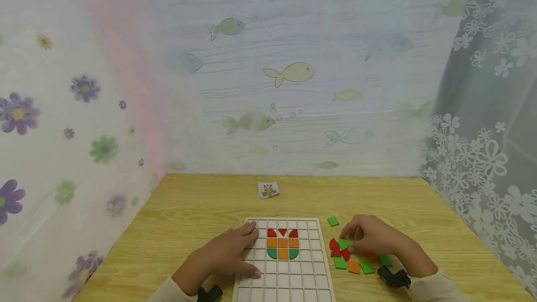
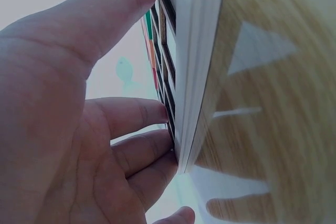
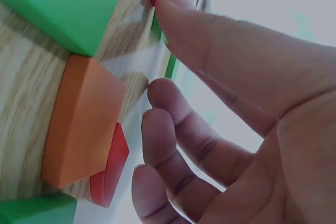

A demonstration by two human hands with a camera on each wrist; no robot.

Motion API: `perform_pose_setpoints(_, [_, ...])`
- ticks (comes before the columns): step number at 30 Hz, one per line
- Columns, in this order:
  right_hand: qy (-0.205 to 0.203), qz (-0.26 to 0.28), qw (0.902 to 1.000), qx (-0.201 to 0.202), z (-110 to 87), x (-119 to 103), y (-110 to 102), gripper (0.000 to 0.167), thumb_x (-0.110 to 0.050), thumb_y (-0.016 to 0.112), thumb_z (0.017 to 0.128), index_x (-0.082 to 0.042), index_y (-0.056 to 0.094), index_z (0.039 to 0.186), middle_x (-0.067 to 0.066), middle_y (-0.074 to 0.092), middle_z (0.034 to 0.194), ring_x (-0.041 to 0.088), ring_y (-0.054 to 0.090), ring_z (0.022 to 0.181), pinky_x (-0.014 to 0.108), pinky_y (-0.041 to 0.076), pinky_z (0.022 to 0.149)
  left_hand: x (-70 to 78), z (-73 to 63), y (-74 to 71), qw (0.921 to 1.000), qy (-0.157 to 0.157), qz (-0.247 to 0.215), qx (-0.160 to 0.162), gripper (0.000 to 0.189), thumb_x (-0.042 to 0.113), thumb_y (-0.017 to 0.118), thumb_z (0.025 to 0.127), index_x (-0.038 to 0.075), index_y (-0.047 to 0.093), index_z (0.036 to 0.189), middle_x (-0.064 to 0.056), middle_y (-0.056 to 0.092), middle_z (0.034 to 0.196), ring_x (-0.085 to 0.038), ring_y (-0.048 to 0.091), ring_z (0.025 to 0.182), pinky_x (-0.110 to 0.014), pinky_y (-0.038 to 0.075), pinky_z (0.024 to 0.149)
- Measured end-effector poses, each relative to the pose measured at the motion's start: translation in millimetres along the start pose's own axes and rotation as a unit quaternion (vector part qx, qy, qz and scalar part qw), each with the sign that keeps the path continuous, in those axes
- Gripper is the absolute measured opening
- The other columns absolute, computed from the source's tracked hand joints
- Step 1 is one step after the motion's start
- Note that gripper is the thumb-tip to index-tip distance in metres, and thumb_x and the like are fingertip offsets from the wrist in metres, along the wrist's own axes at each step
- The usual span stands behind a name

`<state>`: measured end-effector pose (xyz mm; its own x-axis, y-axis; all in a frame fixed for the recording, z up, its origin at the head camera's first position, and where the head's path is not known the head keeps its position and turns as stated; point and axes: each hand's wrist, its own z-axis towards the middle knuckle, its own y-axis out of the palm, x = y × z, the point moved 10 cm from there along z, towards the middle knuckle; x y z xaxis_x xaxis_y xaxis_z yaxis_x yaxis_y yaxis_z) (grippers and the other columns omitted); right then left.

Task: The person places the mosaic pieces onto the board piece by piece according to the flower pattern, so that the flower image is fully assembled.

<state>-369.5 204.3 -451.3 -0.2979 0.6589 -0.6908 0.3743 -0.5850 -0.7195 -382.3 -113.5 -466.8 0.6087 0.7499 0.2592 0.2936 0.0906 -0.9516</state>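
Observation:
A wooden grid board point(image 1: 285, 282) lies on the table with a figure of red, orange tiles point(image 1: 283, 243) and dark green corner pieces point(image 1: 271, 253) set in it. My left hand point(image 1: 230, 251) rests on the board's left edge, its fingers point(image 2: 139, 114) and thumb spread over the frame. To the right, my right hand point(image 1: 375, 236) is over a group of loose tiles, fingers loosely bent. Its thumb tip is right at a red piece point(image 1: 346, 254), and its forefinger at a bright green tile point(image 1: 343, 243). Nearer the palm lies an orange tile point(image 3: 84, 124).
Around the right hand lie loose green tiles point(image 1: 340, 263), an orange tile point(image 1: 354, 267) and red pieces point(image 1: 333, 244). One green tile point(image 1: 333, 221) sits apart, farther back. A small pattern card point(image 1: 267, 190) lies at the back of the wooden table point(image 1: 201, 204). Patterned curtains point(image 1: 293, 106) enclose it.

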Motion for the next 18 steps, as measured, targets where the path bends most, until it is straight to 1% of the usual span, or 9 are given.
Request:
perform_pose_setpoints(4, [0.015, -0.007, 0.9999, 0.005, 0.2, 3.3, -1.2, 0.024, -0.019, 0.084, 0.088, -0.014, 0.076, 0.11, 0.004, 0.069, 0.107, 0.017, 0.061, 0.087, 0.028, 0.054, 0.071, -0.9, 1.0, 0.8, 1.0, -0.002, 0.001, -0.001, 0.109, 0.079, 0.069, 0.079, 0.014, 0.039, 0.161, -0.007, 0.027, 0.172, -0.028, 0.027, 0.158, -0.061, 0.032, 0.122])
perform_pose_setpoints(9, [0.027, -0.007, 0.9996, 0.006, 0.7, 3.6, -1.5, 0.02, -0.019, 0.084, 0.088, -0.013, 0.073, 0.104, 0.002, 0.069, 0.097, 0.019, 0.061, 0.083, 0.029, 0.053, 0.068, 0.4, 0.3, -0.1, 1.0, -0.001, 0.005, 0.001, 0.109, 0.079, 0.069, 0.078, 0.014, 0.04, 0.161, -0.007, 0.027, 0.171, -0.028, 0.027, 0.158, -0.06, 0.032, 0.121])
perform_pose_setpoints(15, [0.026, 0.006, 0.9996, 0.011, 1.1, 1.0, -0.9, 0.011, -0.015, 0.08, 0.091, -0.01, 0.071, 0.097, 0.002, 0.069, 0.089, 0.018, 0.061, 0.076, 0.029, 0.052, 0.065, 1.2, -0.4, -1.0, 1.0, 0.0, 0.008, 0.004, 0.109, 0.078, 0.071, 0.078, 0.013, 0.041, 0.16, -0.007, 0.029, 0.171, -0.028, 0.028, 0.158, -0.062, 0.033, 0.121])
perform_pose_setpoints(18, [0.023, 0.001, 0.9995, 0.02, 1.8, -0.7, -1.8, 0.009, -0.015, 0.078, 0.093, -0.01, 0.07, 0.095, 0.002, 0.069, 0.088, 0.016, 0.061, 0.074, 0.028, 0.052, 0.064, 1.1, -0.7, -0.8, 1.0, -0.001, 0.006, 0.003, 0.109, 0.078, 0.071, 0.078, 0.014, 0.04, 0.161, -0.006, 0.029, 0.171, -0.028, 0.028, 0.158, -0.062, 0.033, 0.121])
